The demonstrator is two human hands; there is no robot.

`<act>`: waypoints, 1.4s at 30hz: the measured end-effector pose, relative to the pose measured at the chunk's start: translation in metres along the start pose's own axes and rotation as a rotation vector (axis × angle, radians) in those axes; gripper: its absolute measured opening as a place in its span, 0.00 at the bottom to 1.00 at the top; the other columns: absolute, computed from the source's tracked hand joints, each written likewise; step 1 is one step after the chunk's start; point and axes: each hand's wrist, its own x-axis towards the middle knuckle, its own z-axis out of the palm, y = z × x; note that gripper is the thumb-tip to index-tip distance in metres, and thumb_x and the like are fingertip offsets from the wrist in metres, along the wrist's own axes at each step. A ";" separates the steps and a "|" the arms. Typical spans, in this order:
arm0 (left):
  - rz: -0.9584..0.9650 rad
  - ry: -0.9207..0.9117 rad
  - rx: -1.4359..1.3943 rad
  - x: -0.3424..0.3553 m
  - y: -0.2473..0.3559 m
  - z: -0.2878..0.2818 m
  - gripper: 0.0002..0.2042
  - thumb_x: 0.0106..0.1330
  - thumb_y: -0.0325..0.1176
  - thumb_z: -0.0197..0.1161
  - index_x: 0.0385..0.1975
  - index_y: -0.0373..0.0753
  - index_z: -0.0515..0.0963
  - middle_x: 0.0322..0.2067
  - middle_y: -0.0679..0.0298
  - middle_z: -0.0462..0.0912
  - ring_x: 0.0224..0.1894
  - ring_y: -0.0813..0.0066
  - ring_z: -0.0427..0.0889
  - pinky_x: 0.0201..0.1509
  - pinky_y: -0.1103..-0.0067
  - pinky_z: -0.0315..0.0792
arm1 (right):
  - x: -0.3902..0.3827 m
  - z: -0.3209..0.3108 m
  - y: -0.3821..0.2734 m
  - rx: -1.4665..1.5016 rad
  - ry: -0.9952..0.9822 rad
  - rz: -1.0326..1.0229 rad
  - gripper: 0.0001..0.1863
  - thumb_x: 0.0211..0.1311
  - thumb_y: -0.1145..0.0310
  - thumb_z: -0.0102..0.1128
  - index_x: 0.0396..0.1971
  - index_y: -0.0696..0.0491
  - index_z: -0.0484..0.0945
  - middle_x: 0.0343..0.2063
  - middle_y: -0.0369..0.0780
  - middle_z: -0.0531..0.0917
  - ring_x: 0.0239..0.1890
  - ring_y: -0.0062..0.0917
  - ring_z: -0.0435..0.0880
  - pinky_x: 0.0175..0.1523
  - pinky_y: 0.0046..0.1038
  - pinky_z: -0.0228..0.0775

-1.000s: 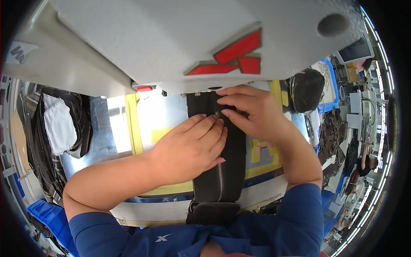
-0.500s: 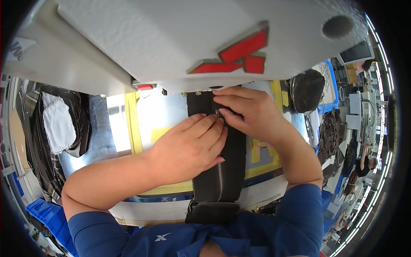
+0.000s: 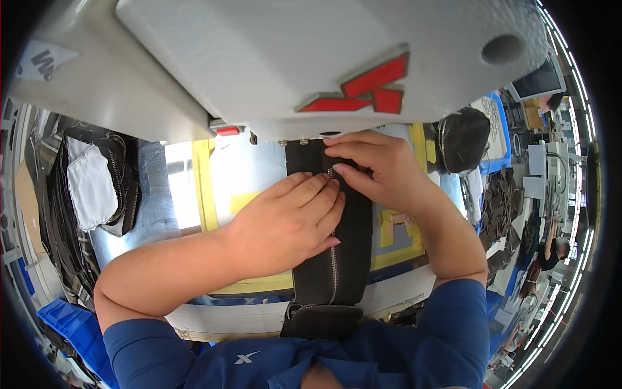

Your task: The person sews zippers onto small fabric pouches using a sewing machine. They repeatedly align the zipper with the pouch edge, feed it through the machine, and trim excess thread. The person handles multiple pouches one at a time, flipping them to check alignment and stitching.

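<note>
A long black fabric strip (image 3: 350, 253) with a metal zipper down its middle lies under the grey machine head (image 3: 259, 58), a black zippered pouch (image 3: 322, 321) at its near end. My left hand (image 3: 288, 223) rests palm down across the strip, fingers together, slightly bent, lying over the zipper, part of which they hide. Further up on the right, my right hand (image 3: 382, 168) touches the strip with thumb and fingertips apart, just below the machine's lower edge. Beneath the strip is a shiny plate (image 3: 240, 162) bordered with yellow tape.
Stacked dark pieces with a white lining (image 3: 91, 185) lie left, above a blue bin (image 3: 78, 330). A round black pouch (image 3: 463, 139), blue-rimmed tray (image 3: 492, 133) and dark scraps (image 3: 499, 201) sit right. Another person (image 3: 554, 249) is at the far right, beyond a workbench.
The view has shifted slightly against the machine head. Both hands stay on the strip in about the same positions; my right fingertips have moved very slightly.
</note>
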 end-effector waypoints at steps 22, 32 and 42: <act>-0.212 -0.084 0.051 0.008 -0.014 -0.017 0.38 0.56 0.53 0.78 0.62 0.33 0.79 0.66 0.53 0.80 0.66 0.51 0.77 0.69 0.58 0.70 | -0.010 0.007 0.001 -0.170 0.084 -0.118 0.12 0.63 0.71 0.69 0.47 0.51 0.89 0.52 0.36 0.90 0.43 0.32 0.91 0.45 0.34 0.85; -0.277 -0.153 -0.143 0.016 -0.025 -0.032 0.33 0.58 0.46 0.78 0.61 0.35 0.79 0.62 0.53 0.82 0.63 0.50 0.79 0.67 0.59 0.70 | -0.008 -0.012 0.005 -0.134 -0.080 0.010 0.18 0.61 0.73 0.58 0.46 0.47 0.92 0.56 0.32 0.90 0.52 0.32 0.91 0.55 0.37 0.85; -0.271 -0.139 -0.110 0.012 -0.029 -0.029 0.26 0.65 0.42 0.74 0.61 0.37 0.80 0.63 0.56 0.83 0.64 0.49 0.78 0.70 0.59 0.68 | -0.005 -0.018 0.010 -0.037 -0.136 0.024 0.22 0.63 0.77 0.54 0.51 0.49 0.91 0.57 0.35 0.89 0.58 0.35 0.88 0.64 0.37 0.81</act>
